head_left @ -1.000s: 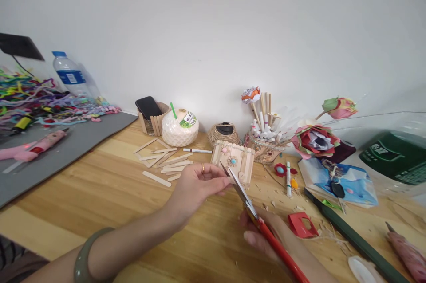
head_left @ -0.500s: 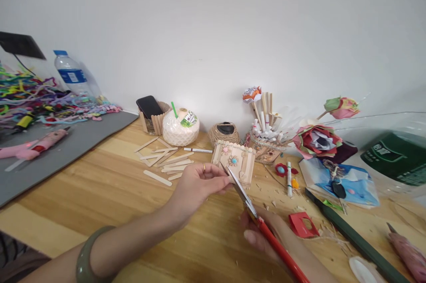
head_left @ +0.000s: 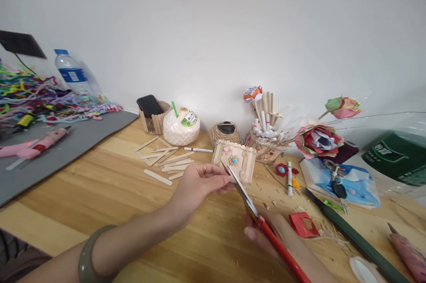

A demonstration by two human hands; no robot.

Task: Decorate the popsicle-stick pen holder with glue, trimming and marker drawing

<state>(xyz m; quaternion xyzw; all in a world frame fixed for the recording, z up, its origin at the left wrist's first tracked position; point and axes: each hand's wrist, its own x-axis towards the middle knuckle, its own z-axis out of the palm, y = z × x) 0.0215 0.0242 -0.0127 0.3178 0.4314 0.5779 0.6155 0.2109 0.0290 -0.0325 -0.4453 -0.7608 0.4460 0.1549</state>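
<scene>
My left hand (head_left: 199, 189) is closed in a pinch, thumb against fingers, on something too small and hidden to make out. In my right hand (head_left: 271, 232) is a pair of scissors (head_left: 246, 198) with red handles. Its blades point up and left, slightly parted, with the tips close to my left fingertips. Just behind them stands a small craft-stick box (head_left: 245, 164), decorated with a blue-centred flower and a pink one. Loose craft sticks (head_left: 158, 177) lie on the table to the left of my left hand.
Farther back are a wrapped coconut (head_left: 181, 130), a twine roll (head_left: 223, 134) and a holder of paper rolls (head_left: 266, 147). Rightward lie a red paper scrap (head_left: 303, 225), a dark green tool (head_left: 356, 234), a marker (head_left: 289, 179) and a pink glue gun (head_left: 408, 249). A grey mat (head_left: 83, 150) lies left.
Both hands and the scissors stay nearly in place. Only a very slight shift to the right shows, and the whole view has moved a little too.
</scene>
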